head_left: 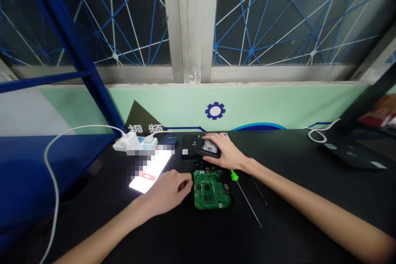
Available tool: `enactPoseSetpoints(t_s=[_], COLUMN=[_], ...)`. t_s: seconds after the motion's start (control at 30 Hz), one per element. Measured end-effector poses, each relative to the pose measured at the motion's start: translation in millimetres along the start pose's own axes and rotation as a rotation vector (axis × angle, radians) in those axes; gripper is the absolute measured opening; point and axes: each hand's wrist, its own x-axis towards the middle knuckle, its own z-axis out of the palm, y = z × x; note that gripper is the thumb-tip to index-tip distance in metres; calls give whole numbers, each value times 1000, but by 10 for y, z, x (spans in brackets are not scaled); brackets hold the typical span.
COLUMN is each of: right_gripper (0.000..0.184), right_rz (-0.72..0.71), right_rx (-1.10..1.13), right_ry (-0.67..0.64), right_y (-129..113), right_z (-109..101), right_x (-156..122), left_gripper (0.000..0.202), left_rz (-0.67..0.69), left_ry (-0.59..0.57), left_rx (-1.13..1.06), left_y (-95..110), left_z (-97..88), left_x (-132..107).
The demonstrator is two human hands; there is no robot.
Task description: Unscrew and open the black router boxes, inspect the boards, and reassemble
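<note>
We work at a dark worktop [293,222]. A lit phone [148,175] lies just left of our left hand [170,192], and a white power strip [133,142] sits beyond it. Beyond our right hand [225,152] a black box [189,145] rests flat. Partly on the box lies a black cover [208,148] with a label, and the right grip is spread open and laid flat on top of it, pressing rather than pinching.

The green circuit board [212,189] sits bare in a black tray, between the two hands and just right of the left grip. The left fingers are curled together at the board's near-left corner. We cannot tell whether they pinch anything small.

A green-handled screwdriver [235,175] lies untouched just below the right wrist, its thin shaft running toward us.

We judge the opening mostly done, since the cover is off and the board is exposed. The board itself is not yet lifted out of its tray.
</note>
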Motion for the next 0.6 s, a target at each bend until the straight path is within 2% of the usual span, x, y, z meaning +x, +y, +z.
enactPoseSetpoints(t_s=[0.3,0.6], right_gripper=[62,59], right_rz=[-42,-126], right_rx=[121,300], right_ry=[24,-61], right_y=[-211,-315], right_z=[-240,-236], right_x=[-323,-576], left_gripper=[37,35], left_rz=[14,4], left_ry=[14,14], left_rx=[-20,-75], left_y=[-51,-93], left_z=[31,49], left_x=[21,53])
